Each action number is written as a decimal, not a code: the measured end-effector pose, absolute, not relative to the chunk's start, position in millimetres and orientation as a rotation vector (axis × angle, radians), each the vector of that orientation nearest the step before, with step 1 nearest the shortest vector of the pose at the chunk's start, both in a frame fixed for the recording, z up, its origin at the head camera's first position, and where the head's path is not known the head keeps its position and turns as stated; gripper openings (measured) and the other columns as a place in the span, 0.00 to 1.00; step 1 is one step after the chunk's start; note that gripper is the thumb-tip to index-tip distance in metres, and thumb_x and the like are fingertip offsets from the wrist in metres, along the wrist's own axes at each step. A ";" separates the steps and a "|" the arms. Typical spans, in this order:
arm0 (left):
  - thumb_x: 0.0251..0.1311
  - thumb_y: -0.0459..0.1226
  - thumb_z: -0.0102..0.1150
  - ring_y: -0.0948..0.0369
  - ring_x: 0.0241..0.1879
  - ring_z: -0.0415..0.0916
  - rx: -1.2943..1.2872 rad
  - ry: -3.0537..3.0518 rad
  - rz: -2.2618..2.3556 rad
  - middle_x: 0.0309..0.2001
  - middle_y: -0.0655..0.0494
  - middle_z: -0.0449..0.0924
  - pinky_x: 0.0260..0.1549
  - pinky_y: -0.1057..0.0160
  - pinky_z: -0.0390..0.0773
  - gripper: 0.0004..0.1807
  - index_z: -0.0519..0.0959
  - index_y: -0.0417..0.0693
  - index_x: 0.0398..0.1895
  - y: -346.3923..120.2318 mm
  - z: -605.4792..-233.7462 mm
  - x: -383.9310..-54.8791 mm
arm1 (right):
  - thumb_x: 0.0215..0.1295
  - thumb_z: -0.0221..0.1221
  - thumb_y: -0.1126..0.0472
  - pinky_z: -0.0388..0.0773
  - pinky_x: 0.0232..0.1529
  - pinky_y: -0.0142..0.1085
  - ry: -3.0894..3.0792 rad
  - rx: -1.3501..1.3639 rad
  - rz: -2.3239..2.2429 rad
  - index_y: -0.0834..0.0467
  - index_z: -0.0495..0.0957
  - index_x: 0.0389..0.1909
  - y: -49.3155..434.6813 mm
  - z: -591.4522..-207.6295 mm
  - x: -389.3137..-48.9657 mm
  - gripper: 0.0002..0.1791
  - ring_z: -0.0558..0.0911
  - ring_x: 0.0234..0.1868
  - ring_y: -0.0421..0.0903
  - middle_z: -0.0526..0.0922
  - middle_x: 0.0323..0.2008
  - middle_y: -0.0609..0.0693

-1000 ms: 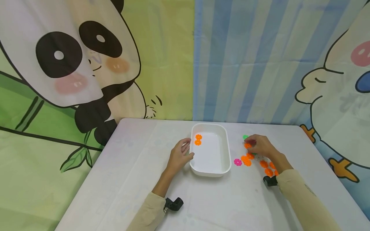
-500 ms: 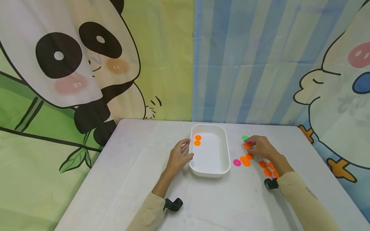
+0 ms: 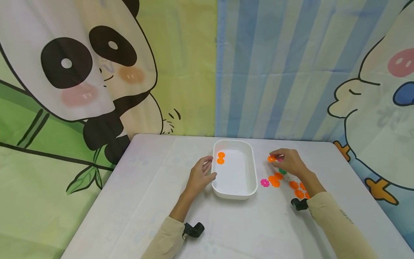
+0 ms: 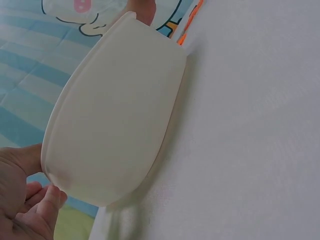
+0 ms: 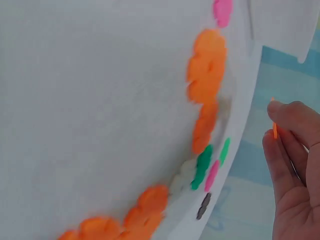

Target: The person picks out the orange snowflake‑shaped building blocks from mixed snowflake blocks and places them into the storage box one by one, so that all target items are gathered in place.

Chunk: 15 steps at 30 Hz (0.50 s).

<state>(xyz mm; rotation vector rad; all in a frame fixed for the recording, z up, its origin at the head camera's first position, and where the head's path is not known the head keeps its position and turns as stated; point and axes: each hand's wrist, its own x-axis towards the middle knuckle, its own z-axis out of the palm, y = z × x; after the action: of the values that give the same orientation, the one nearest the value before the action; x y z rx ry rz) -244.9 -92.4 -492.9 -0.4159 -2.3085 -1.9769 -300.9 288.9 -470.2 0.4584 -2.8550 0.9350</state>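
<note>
My left hand grips the left rim of a white plastic tray; in the left wrist view the fingers touch its outer wall. Two orange flower-shaped discs lie inside at the far left. To the right of the tray, my right hand pinches an orange flower-shaped disc between thumb and fingertips, lifted off the table. The right wrist view shows that held disc edge-on. Below the hand lie more orange discs, a pink disc and a dark green disc.
The discs stand on a white table. Nearer the right sleeve are pale discs and more orange discs, partly hidden by the wrist. A printed curtain hangs behind the table's far edge.
My right hand has lifted an orange disc from the table and moved it slightly left and away. A dark green disc now shows more fully beneath. The left hand stays at the tray.
</note>
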 end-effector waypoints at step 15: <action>0.52 0.23 0.66 0.49 0.65 0.68 -0.407 -2.308 -1.990 0.64 0.45 0.69 0.56 0.68 0.73 0.33 0.68 0.38 0.64 -92.5 -493.2 -245.3 | 0.54 0.72 0.62 0.84 0.47 0.45 -2.702 0.529 1.228 0.60 0.84 0.47 212.8 -438.8 -305.2 0.18 0.84 0.46 0.52 0.85 0.44 0.53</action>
<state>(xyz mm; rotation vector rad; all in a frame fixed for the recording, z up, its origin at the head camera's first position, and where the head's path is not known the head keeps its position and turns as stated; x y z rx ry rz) -245.3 -92.5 -493.2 -0.4066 -2.3080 -1.9901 -305.2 212.8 -438.8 0.5286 -2.7023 1.2284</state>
